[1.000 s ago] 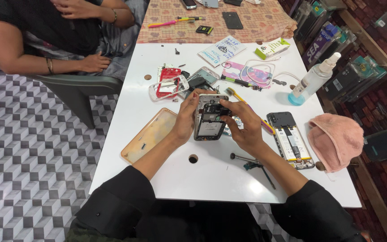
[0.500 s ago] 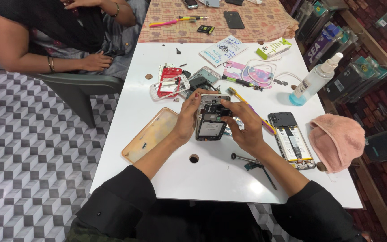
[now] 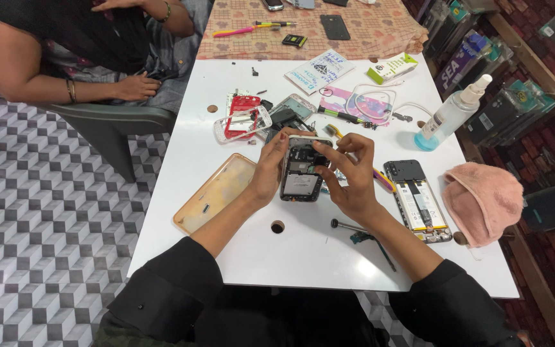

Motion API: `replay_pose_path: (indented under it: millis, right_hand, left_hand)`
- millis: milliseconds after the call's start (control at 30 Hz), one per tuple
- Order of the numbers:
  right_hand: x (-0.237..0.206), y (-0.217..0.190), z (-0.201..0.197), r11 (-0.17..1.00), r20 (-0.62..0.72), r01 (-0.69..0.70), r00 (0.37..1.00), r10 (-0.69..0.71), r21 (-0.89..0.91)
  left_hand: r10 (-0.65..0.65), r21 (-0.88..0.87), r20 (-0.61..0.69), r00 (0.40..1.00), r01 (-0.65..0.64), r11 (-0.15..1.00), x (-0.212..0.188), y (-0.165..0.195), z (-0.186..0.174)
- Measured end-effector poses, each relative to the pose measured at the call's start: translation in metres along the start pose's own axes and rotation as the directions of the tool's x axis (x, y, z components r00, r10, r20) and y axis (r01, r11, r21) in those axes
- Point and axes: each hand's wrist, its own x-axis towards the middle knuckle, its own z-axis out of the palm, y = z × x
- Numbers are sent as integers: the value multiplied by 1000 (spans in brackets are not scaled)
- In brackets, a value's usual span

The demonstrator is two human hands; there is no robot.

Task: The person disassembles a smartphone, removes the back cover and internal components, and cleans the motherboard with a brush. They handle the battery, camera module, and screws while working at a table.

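- Left hand: fingers wrapped around the left edge of the opened phone, thumb on its upper rim; the grip is closed on the phone body.
- Right hand: fingertips drawn together over the right side of the phone's exposed interior, touching it; whether they pinch a small part cannot be told.
- Opened phone: held between both hands, back cover off, circuit board and battery showing, just above the white table near its centre.
- Orange phone case: lies flat on the table, just left of the left forearm.
- Second opened phone: lies flat to the right of the right hand, apart from it, with a pink cloth beside its far edge.
- Screwdriver: lies on the table under the right wrist, near a round hole in the tabletop.
- Red phone frame and loose parts: beyond the hands, toward the far side of the table.
- Spray bottle: stands at the right side of the table, well apart from the hands.
- Another person: seated at the upper left, one hand resting in the lap.
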Motion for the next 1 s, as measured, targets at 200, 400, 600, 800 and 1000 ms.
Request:
replay_pose_path:
  millis: [200, 400, 600, 800, 1000]
  right_hand:
    - [2, -1, 3, 999, 1, -15, 1000, 15, -28]
    - [0, -7, 14, 1000, 99, -2, 995, 0, 19]
    - [-2, -7, 11, 979, 100, -144, 986, 131, 142]
    - [-5, 7, 8, 932, -5, -141, 988, 152, 333]
    - [-10, 13, 8, 908, -61, -61, 994, 94, 414]
  left_hand:
    - [4, -35, -6, 1000, -4, 999, 0, -7, -1]
    - [186, 222, -68, 980, -167, 961, -2, -15, -4]
    - [243, 205, -125, 962, -215, 955, 2, -15, 3]
    - [130, 144, -35, 991, -124, 982, 1, -11, 7]
    - [35, 217, -14, 999, -31, 976, -2, -10, 9]
